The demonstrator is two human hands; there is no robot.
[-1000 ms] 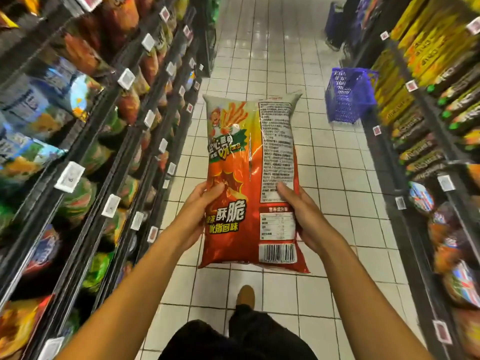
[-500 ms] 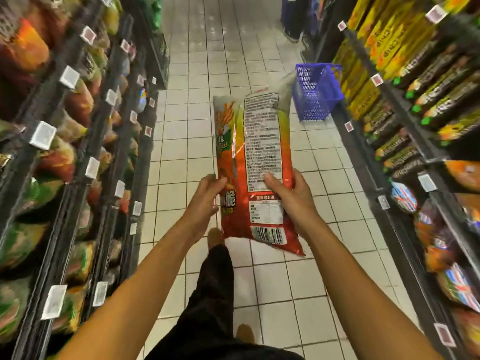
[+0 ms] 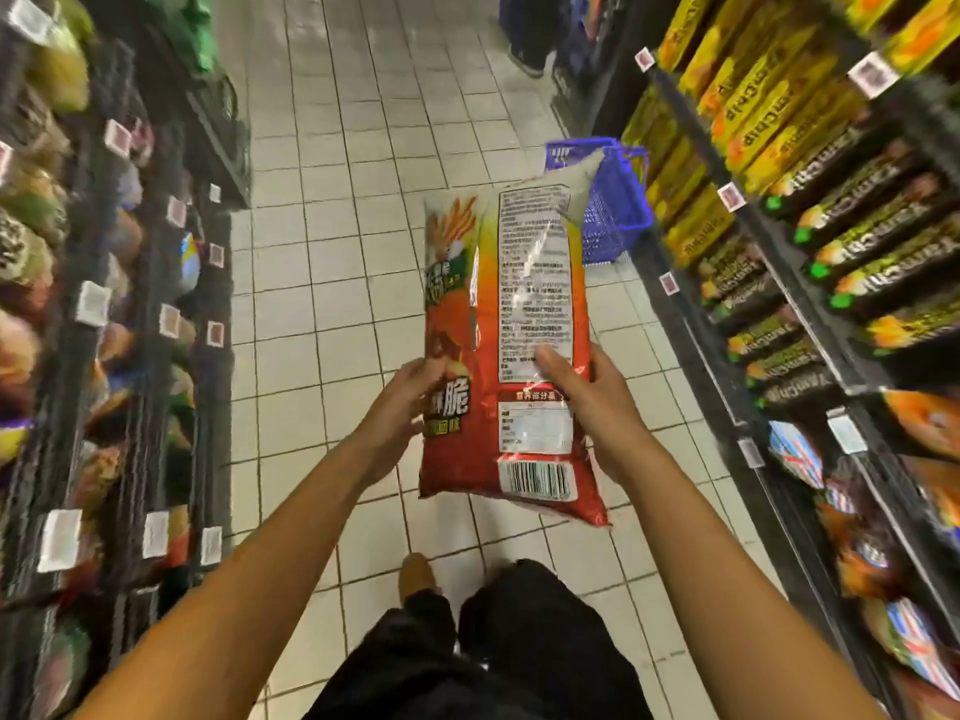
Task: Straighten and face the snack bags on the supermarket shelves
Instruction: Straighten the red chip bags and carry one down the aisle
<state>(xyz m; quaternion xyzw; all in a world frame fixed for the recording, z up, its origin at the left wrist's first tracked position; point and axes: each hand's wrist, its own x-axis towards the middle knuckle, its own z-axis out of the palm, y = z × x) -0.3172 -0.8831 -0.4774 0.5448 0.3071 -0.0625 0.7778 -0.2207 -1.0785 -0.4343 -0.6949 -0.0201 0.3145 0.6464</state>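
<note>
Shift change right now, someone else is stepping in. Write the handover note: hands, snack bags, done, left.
Left hand: grips the left edge of the tall red and orange plastic snack bag.
Right hand: grips its right side, thumb on the printed back panel.
Bag: upright over the tiled aisle floor, back with barcode facing the camera, on no shelf.
Done: bag is in hand.
Left: shelve it front outward; which shelf is unclear.

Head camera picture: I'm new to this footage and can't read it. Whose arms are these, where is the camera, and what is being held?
The camera sits on a person's head, looking forward and down a supermarket aisle. The bare arms are theirs. The left hand and right hand hold a red snack bag upright between them, its back with the barcode facing the camera. Shelves of snacks line both sides. A blue basket stands on the tiled floor ahead.
</note>
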